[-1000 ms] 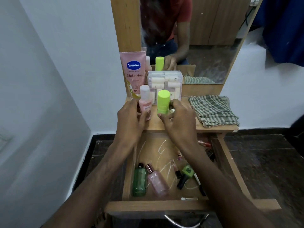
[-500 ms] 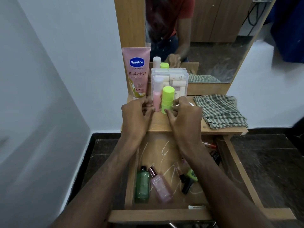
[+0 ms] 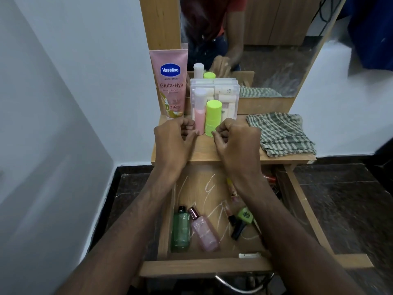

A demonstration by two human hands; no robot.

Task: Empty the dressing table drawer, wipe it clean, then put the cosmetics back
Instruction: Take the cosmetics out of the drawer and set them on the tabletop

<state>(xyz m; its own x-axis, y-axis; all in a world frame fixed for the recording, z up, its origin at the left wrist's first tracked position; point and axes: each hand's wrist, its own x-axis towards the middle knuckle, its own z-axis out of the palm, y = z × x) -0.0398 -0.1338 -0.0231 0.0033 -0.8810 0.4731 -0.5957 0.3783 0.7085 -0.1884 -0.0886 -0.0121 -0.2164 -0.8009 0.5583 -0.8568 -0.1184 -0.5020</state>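
Note:
A pink bottle with a white cap (image 3: 199, 116) and a lime-green bottle (image 3: 212, 117) stand upright on the dressing table top (image 3: 204, 150). My left hand (image 3: 174, 141) curls its fingertips on the pink bottle's base. My right hand (image 3: 236, 143) pinches at the lime-green bottle's base. Below, the open drawer (image 3: 204, 268) holds a dark green bottle (image 3: 180, 231), a pink spray bottle (image 3: 204, 233), a green-capped item (image 3: 245, 216), a black tube (image 3: 238, 229) and small lip tubes partly hidden under my right forearm.
A pink Vaseline tube (image 3: 170, 84) and a clear plastic box (image 3: 225, 92) stand behind the two bottles, against the mirror (image 3: 276, 50). A folded checked cloth (image 3: 280, 135) lies on the right of the top. A white wall is close on the left.
Both bottles were carried forward and set down in front of the clear box. My hands have sunk to the bottles' bases and stay there.

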